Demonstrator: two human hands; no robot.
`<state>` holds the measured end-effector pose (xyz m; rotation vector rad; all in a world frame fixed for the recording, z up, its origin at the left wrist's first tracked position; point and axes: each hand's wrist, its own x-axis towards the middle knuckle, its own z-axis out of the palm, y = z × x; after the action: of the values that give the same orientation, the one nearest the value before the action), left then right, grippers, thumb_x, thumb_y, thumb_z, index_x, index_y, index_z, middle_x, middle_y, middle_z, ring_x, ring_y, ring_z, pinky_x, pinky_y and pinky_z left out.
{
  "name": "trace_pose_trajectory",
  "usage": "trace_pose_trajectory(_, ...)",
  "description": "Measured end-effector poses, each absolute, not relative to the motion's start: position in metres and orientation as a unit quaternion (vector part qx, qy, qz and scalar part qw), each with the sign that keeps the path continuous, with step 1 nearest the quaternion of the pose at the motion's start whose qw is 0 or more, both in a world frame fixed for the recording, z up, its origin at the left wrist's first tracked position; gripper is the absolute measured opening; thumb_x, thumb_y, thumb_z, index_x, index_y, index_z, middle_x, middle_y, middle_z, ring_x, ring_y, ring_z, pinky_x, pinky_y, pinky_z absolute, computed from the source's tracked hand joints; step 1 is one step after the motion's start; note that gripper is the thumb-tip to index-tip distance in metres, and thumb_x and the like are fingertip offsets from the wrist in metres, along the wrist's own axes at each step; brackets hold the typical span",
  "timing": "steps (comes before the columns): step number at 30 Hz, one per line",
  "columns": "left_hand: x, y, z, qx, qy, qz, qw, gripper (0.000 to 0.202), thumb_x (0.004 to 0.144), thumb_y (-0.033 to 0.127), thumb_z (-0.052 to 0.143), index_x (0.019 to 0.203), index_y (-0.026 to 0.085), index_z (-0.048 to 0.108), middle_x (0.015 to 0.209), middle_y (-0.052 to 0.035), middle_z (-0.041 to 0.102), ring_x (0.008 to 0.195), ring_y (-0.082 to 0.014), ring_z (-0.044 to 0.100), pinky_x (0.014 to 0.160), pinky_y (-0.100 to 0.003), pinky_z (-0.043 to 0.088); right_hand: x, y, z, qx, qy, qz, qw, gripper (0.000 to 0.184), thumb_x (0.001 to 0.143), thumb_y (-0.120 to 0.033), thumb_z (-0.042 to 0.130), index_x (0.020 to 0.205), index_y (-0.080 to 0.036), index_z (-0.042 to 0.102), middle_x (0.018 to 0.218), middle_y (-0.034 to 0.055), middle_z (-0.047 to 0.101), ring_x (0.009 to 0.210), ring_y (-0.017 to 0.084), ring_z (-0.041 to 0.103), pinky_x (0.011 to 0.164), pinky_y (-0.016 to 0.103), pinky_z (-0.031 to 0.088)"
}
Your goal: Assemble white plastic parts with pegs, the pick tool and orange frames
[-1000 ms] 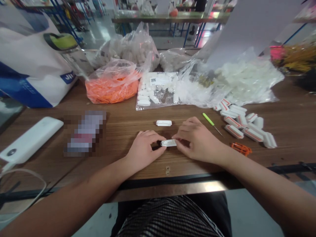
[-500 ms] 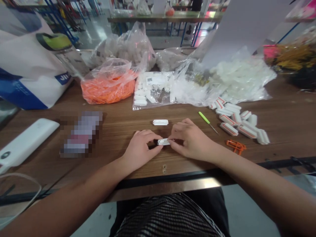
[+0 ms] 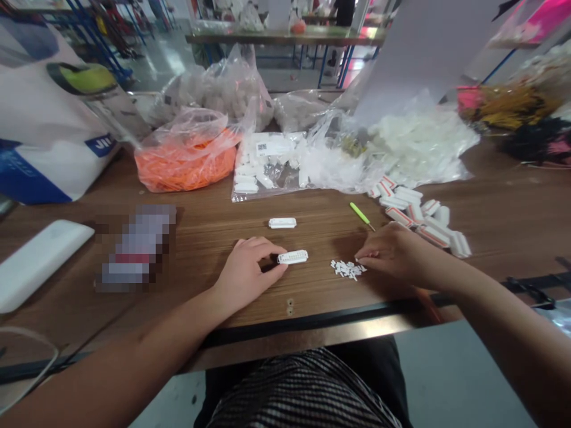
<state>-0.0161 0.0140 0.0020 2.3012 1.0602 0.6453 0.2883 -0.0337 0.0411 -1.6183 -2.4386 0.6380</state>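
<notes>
- The left hand [image 3: 248,273] is on the worktop [image 3: 312,303], and its fingers [image 3: 277,254] are curled narrow. They seem to pinch the left end of a white connector strip [image 3: 292,257].
- This strip lies flat on the wood, in front of the person and near the worktop's front edge. Its row of small holes is facing up.
- The right hand [image 3: 398,254] is more to the right, with fingers a little bent and close together. I cannot see anything held in them.
- Its fingertips [image 3: 360,260] are just beside a small pile of tiny white pieces [image 3: 347,269], which lies on the wood between the two hands.
- A second white connector [image 3: 282,223] lies alone, a little behind the strip, and does not touch the hands.
- A green-handled pick [image 3: 362,215] with a metal tip lies behind the right hand.
- Many white-and-orange connector housings [image 3: 422,217] lie in a loose group to the right of the pick.
- Behind them are a clear bag of orange parts [image 3: 187,166], a labelled clear bag of white parts [image 3: 263,160] and a large clear bag of white parts [image 3: 419,145].
- On the left side lie a white power bank [image 3: 38,264] and a blurred object [image 3: 136,249], which is too unclear to name.
</notes>
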Motion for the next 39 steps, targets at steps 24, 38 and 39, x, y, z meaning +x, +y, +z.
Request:
trace_pose_trajectory(24,-0.017,0.014,0.001,0.852,0.391,0.235,0.258,0.011,0.082,0.026,0.066,0.092,0.026,0.069,0.088,0.001,0.072,0.084,-0.0187,0.063,0.078,-0.037,0.039,0.286,-0.034,0.024,-0.62,-0.735,0.248,0.118,0.02,0.082,-0.033,0.058,0.071,-0.022,0.071,0.073,0.001,0.071,0.068,0.016,0.064,0.064,0.029,0.047)
trace_pose_trajectory(38,-0.013,0.01,0.005,0.843,0.4,0.239,0.268,0.01,0.08,0.024,0.067,0.09,0.025,0.07,0.085,0.0017,0.072,0.082,-0.0185,0.063,0.078,-0.037,0.038,0.209,-0.021,0.039,-0.529,-0.776,0.26,0.225,0.015,0.087,-0.025,0.057,0.076,-0.02,0.065,0.07,-0.0006,0.066,0.063,0.012,0.057,0.072,0.031,0.042)
trace_pose_trajectory(39,-0.013,0.01,0.005,0.843,0.4,0.239,0.27,0.01,0.08,0.024,0.067,0.09,0.025,0.07,0.085,0.0018,0.072,0.082,-0.0187,0.063,0.078,-0.037,0.038,0.202,-0.018,0.037,-0.516,-0.79,0.244,0.223,0.013,0.086,-0.023,0.057,0.076,-0.02,0.065,0.07,-0.0011,0.065,0.063,0.012,0.056,0.075,0.032,0.041)
